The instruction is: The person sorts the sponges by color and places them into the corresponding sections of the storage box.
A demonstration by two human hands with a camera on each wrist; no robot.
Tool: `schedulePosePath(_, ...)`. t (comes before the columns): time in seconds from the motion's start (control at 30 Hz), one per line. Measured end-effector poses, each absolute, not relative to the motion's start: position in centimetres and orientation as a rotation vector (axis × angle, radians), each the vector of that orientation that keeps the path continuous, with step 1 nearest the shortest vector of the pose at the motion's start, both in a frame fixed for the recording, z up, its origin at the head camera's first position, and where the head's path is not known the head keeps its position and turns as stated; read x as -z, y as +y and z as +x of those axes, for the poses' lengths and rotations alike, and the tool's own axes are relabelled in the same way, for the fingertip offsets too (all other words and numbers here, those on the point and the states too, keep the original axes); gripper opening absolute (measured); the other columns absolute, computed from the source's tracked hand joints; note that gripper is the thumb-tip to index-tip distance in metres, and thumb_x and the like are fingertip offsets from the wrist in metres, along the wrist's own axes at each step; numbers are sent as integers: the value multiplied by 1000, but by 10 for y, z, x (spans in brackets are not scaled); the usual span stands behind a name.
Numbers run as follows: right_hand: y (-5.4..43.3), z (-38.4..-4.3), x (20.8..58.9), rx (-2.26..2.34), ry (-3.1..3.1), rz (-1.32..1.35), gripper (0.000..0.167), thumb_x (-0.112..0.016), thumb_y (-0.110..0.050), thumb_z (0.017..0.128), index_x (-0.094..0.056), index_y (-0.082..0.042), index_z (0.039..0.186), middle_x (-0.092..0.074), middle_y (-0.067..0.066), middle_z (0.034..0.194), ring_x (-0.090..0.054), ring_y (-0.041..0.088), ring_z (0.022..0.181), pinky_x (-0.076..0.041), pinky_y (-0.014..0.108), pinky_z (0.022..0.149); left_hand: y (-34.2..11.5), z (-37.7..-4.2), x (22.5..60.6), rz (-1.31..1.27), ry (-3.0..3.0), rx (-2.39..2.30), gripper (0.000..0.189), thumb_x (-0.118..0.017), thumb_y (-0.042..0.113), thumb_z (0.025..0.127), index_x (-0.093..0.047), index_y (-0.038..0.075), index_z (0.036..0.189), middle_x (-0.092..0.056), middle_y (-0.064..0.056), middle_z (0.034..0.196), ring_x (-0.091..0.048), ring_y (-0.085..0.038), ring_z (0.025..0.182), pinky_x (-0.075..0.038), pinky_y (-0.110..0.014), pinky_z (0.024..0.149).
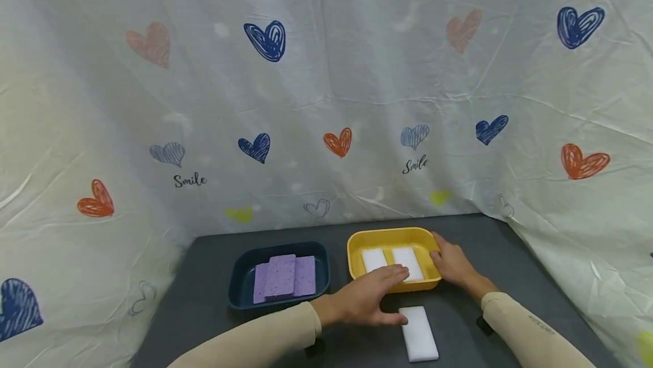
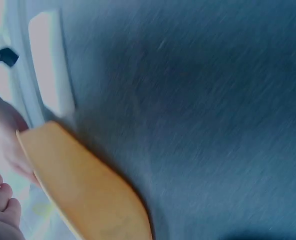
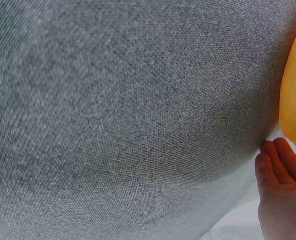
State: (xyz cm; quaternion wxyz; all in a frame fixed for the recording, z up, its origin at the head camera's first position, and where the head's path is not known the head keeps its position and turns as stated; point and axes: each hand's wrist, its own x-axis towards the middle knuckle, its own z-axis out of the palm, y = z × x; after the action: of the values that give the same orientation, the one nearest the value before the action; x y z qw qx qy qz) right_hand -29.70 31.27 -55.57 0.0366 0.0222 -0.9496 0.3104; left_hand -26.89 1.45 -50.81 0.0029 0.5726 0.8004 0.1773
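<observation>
My right hand (image 1: 456,263) holds the right side of a yellow plastic tray (image 1: 390,239), its thumb over the rim and the other fingers along the outer wall. Inside the tray lie two white sponges (image 1: 406,260), partly covered from sight by my left hand (image 1: 364,297). That left hand hovers at the tray's front edge, fingers extended and thumb spread, with nothing in its grasp. Below its thumb, another white sponge (image 1: 419,335) lies flat on the table. The left wrist view catches the tray's outer wall (image 2: 87,185) and this loose sponge (image 2: 50,65).
Left of the yellow tray stands a dark blue tray (image 1: 237,277) holding several purple sponges (image 1: 280,277), one on top of others. Both trays sit on a dark grey table (image 1: 204,311). A white curtain (image 1: 296,84) printed with hearts hangs behind and along the sides.
</observation>
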Motion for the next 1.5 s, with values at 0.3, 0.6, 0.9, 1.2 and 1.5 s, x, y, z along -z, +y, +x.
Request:
schedulePosePath(0.3,314,-296,557,-945,-2908,70,60,-49,-11,109,-36,12,163,-59,36,151,-72,33,108,-57,59,103,16,-243,523,1962,2395,-435,89,-80,51,99,-43,5,166,-48,-11,171,-42,-19,161,-31,-29,132)
schedulePosePath(0.6,312,-296,554,-948,-2930,46,61,-50,-13,110,-35,11,164,-56,36,154,-71,37,120,-55,61,108,28,-237,542,1858,2388,-296,91,-73,58,101,-41,6,168,-44,-8,174,-38,-15,163,-31,-29,132)
schedulePosePath(0.9,312,-297,555,-961,-2926,34,62,-49,-14,110,-34,11,165,-57,36,153,-72,34,113,-57,59,104,37,-231,558,1739,2556,-128,104,-67,75,96,-40,4,167,-44,-10,173,-42,-20,161,-33,-32,132)
schedulePosePath(1.2,312,-297,555,-953,-2928,43,61,-48,-13,110,-34,11,165,-55,36,156,-69,40,124,-54,61,109,44,-231,567,1703,2587,-105,102,-69,75,95,-46,4,164,-50,-9,169,-48,-19,156,-37,-32,129)
schedulePosePath(1.5,312,-297,557,-964,-2924,39,61,-48,-13,110,-34,10,165,-57,35,155,-70,35,116,-55,61,108,49,-226,565,1671,2573,-188,93,-76,63,94,-50,2,160,-57,-11,161,-55,-17,149,-42,-30,126)
